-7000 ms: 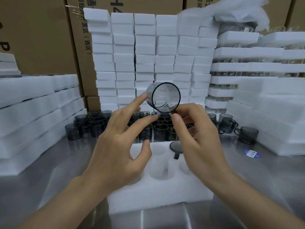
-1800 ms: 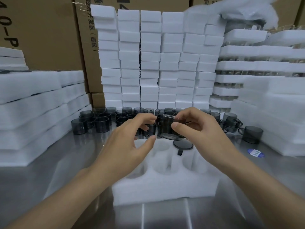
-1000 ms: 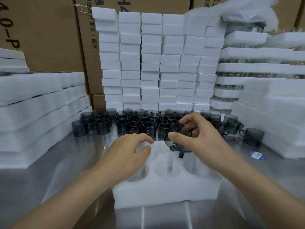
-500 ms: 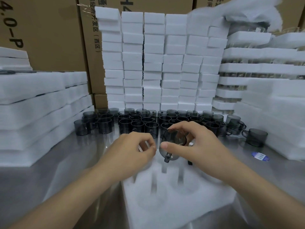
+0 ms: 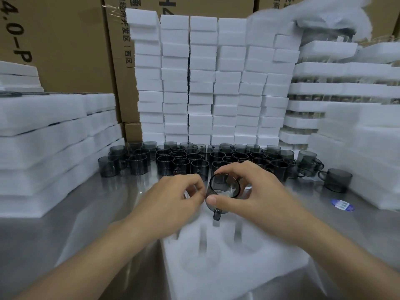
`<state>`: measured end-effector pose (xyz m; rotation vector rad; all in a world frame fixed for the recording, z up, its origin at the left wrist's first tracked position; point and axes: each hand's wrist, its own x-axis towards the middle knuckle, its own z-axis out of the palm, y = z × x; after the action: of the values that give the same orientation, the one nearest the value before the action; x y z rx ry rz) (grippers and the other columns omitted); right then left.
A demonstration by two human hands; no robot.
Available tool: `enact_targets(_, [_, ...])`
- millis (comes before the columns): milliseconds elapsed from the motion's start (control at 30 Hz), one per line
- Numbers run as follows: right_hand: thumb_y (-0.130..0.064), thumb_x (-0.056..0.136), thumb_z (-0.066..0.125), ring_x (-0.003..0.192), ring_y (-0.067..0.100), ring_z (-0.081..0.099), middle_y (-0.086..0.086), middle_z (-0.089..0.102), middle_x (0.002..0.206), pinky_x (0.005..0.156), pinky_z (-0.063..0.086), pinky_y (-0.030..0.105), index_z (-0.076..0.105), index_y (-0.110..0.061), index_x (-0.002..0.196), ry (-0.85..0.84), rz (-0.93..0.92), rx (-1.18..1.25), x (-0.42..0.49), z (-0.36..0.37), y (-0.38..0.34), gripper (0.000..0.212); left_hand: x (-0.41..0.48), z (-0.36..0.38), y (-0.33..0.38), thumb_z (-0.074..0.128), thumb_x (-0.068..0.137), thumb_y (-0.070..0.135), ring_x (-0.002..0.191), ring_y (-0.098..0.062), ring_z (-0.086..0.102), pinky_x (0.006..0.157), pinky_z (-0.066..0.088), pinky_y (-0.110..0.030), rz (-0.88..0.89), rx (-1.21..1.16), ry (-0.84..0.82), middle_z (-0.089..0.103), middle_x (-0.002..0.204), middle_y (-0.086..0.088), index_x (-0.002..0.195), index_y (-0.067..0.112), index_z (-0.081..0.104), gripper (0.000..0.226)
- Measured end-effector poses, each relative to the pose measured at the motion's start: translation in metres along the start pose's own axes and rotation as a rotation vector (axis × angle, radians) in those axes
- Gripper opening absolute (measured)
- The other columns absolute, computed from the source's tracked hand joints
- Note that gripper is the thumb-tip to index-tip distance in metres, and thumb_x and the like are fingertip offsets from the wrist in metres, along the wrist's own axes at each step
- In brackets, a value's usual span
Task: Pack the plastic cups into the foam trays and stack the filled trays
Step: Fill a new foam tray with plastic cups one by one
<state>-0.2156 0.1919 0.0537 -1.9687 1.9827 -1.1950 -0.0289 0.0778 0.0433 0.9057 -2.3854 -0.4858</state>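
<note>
plastic cup (image 5: 224, 189), smoky grey and see-through, is hanging just over the far end of the foam tray (image 5: 270, 273), its mouth tipped up toward the person and its handle pointing down. the right hand (image 5: 259, 198) is pinching it, thumb on the near rim, fingers curling over the far side. the left hand (image 5: 171, 204) is sitting just beside the cup with its fingers curled in; with the blur i cannot tell whether they are touching it. the tray is lying on the steel table (image 5: 97, 224). behind the hands a crowd of loose cups (image 5: 194, 161) is standing upright, with stacks of white foam blocks (image 5: 205, 83) rising behind them. a blue sticker (image 5: 342, 205) is lying on the table to the right.
</note>
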Motion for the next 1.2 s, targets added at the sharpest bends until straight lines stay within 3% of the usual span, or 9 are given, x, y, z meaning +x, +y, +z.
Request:
enact_targets(300, [-0.094,0.065,0.062,0.101,-0.006,0.057,-0.032,0.055,0.109,0.084,0.049,0.025,0.059,-0.059,0.122,-0.057,-0.007,-0.055,0.000,0.004,0.005,0.066,-0.001,0.000,0.001,0.044,0.086,0.061,0.070,-0.002,0.065,0.075,0.060,-0.042,-0.011,0.014,-0.006,0.066,0.092,0.033,0.095,0.047,0.064,0.025])
enact_targets(467, [-0.092,0.075,0.055,0.113,-0.009,0.054,-0.028,0.059,0.115,0.092,0.050,0.025,0.055,-0.056,0.129,-0.095,-0.036,-0.119,-0.002,0.005,0.006,0.065,0.000,0.002,-0.001,0.047,0.089,0.058,0.072,-0.008,0.068,0.075,0.061,-0.046,-0.004,0.012,-0.012,0.068,0.091,0.028,0.098,0.043,0.065,0.025])
enact_targets(600, [-0.079,0.086,0.054,0.114,-0.005,0.057,-0.024,0.062,0.112,0.092,0.049,0.023,0.063,-0.048,0.121,-0.004,-0.026,-0.034,0.000,0.004,0.008,0.048,0.000,0.004,-0.005,0.048,0.105,0.060,0.077,-0.005,0.067,0.078,0.060,-0.047,0.024,0.009,0.017,0.069,0.089,0.024,0.095,0.040,0.065,0.028])
enact_targets(733, [-0.068,0.087,0.062,0.107,-0.003,0.059,-0.021,0.064,0.107,0.089,0.050,0.025,0.069,-0.044,0.107,-0.054,-0.005,-0.099,0.000,0.004,0.007,0.032,0.000,0.004,-0.006,0.049,0.098,0.063,0.074,-0.003,0.066,0.075,0.060,-0.046,0.038,0.010,0.019,0.068,0.091,0.028,0.095,0.043,0.065,0.025])
enact_targets(900, [-0.058,0.088,0.070,0.103,-0.002,0.059,-0.020,0.064,0.105,0.090,0.051,0.026,0.069,-0.043,0.108,-0.091,-0.023,-0.146,-0.001,0.004,0.003,0.025,0.002,0.005,-0.009,0.060,0.096,0.055,0.073,-0.003,0.066,0.073,0.061,-0.045,0.033,0.017,0.010,0.068,0.092,0.029,0.096,0.044,0.064,0.012])
enact_targets(1033, [-0.037,0.092,0.073,0.105,0.001,0.062,-0.019,0.066,0.101,0.086,0.044,0.010,0.073,-0.035,0.105,0.224,-0.173,-0.091,0.002,0.000,0.000,0.014,0.001,0.005,-0.008,0.053,0.091,0.062,0.071,-0.004,0.065,0.072,0.061,-0.044,0.035,0.013,0.010,0.067,0.092,0.029,0.096,0.044,0.063,0.021])
enact_targets(1100, [-0.039,0.093,0.070,0.107,0.000,0.061,-0.020,0.067,0.104,0.088,0.042,0.011,0.073,-0.036,0.107,0.276,-0.156,-0.090,0.003,-0.008,-0.001,0.015,0.001,0.004,-0.008,0.052,0.091,0.062,0.069,-0.005,0.066,0.071,0.061,-0.043,0.029,0.012,0.017,0.066,0.093,0.030,0.095,0.043,0.063,0.022])
enact_targets(1200, [-0.047,0.093,0.063,0.120,-0.004,0.054,-0.025,0.062,0.125,0.105,0.043,0.024,0.065,-0.040,0.130,-0.004,-0.002,-0.222,0.004,-0.017,0.007,0.037,0.002,0.005,-0.008,0.055,0.095,0.056,0.068,-0.006,0.067,0.072,0.061,-0.043,0.022,0.011,0.016,0.066,0.094,0.032,0.096,0.043,0.063,0.016])
